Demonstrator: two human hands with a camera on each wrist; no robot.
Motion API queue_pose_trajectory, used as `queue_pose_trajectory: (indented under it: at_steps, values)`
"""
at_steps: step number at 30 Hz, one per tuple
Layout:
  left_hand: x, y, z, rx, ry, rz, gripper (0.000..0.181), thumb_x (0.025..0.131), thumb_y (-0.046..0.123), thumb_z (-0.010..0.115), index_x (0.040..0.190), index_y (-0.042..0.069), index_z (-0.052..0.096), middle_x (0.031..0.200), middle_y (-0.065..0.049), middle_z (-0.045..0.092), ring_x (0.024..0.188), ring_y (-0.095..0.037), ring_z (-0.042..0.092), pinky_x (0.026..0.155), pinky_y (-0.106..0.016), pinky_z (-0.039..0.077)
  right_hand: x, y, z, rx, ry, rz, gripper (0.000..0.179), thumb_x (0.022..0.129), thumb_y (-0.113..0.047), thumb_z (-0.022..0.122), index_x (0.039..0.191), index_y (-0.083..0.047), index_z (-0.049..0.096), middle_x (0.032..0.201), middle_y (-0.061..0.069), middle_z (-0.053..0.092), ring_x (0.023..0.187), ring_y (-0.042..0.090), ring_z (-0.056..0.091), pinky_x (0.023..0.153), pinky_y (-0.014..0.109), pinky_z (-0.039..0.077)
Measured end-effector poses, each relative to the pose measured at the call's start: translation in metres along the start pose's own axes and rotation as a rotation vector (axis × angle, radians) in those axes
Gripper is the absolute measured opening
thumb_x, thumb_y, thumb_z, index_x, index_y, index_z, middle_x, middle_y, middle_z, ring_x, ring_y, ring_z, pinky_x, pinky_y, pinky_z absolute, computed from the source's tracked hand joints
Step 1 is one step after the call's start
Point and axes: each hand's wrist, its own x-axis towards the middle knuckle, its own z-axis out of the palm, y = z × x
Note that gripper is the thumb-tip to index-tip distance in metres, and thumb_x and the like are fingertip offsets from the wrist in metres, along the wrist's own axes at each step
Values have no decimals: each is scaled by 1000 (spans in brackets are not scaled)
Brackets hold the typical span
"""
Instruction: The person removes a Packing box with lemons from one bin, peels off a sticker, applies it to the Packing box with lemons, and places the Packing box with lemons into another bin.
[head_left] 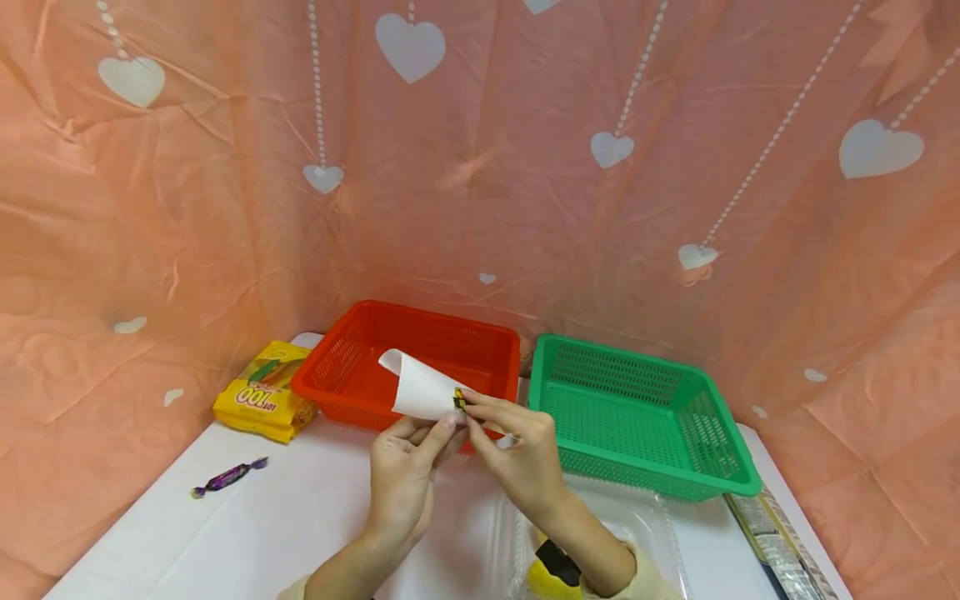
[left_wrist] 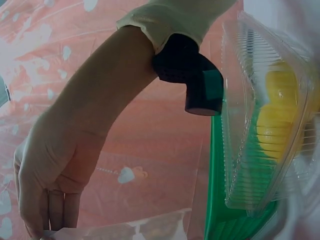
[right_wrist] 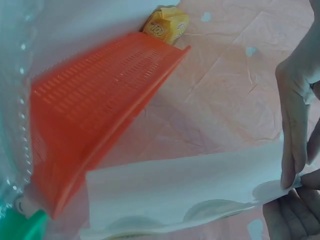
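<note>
Both hands hold up a curled white sheet, like paper, above the table in the head view. My left hand pinches its lower edge between thumb and fingers. From the other side my right hand pinches the same edge, its fingertips close to the left thumb. A small yellow-and-black patch shows on the sheet beside the right fingertips; what it is cannot be told. In the right wrist view the sheet stretches out from the fingers, with grey rounded shapes along its lower part.
A red basket stands behind the hands, a green basket to the right. Left lie a yellow candy bag and a purple wrapped candy. A clear plastic container with yellow things sits near the right forearm. Flat packaging lies far right.
</note>
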Motion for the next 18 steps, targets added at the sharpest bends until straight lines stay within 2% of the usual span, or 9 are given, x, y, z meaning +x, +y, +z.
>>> queue_pose_trajectory:
  at_steps: [5, 8, 9, 11, 13, 16, 18]
  values:
    - [1, 0, -2, 7, 1, 12, 15, 91, -14, 60, 105, -14, 66, 92, -12, 74, 85, -22, 74, 83, -40, 57, -1, 2, 1, 114, 29, 109, 15, 82, 16, 70, 93, 6, 75, 105, 17, 73, 90, 26, 73, 74, 29, 60]
    - [2, 1, -3, 8, 10, 13, 13, 92, -14, 59, 104, -14, 65, 92, -13, 74, 84, -23, 74, 82, -40, 57, 0, 2, -1, 209, 45, 233, 12, 86, 12, 70, 95, 7, 75, 101, 19, 74, 85, 22, 73, 71, 28, 60]
    - [2, 1, -3, 9, 16, 12, 13, 92, -14, 59, 104, -13, 64, 91, -13, 73, 83, -23, 74, 82, -41, 57, 0, 1, -2, 244, 47, 283, 11, 87, 10, 69, 96, 7, 75, 100, 20, 74, 86, 21, 73, 73, 29, 60]
    - [3, 1, -4, 12, 26, 11, 11, 93, -14, 59, 102, -12, 64, 89, -13, 73, 81, -23, 74, 82, -42, 57, 1, 1, -5, 284, 50, 386, 11, 89, 6, 69, 99, 8, 74, 93, 20, 74, 75, 16, 71, 66, 25, 59]
    - [3, 1, -6, 16, 32, 7, 10, 93, -14, 58, 100, -11, 64, 87, -12, 73, 79, -23, 74, 81, -42, 57, 3, 0, -8, 330, 54, 508, 12, 90, 2, 69, 100, 8, 73, 89, 18, 73, 72, 13, 68, 67, 26, 59]
    - [4, 1, -8, 21, 27, 7, 10, 93, -14, 58, 99, -9, 64, 84, -11, 72, 76, -22, 74, 81, -42, 58, 5, 0, -11, 457, 86, 709, 13, 92, 1, 67, 100, 11, 70, 84, 12, 71, 72, 15, 68, 71, 29, 60]
    - [4, 1, -11, 34, 6, 18, 10, 93, -13, 58, 99, -8, 63, 84, -10, 72, 77, -22, 74, 81, -43, 58, 7, 1, -12, 573, 129, 827, 12, 93, 2, 64, 100, 11, 67, 88, 11, 70, 82, 19, 71, 81, 36, 59]
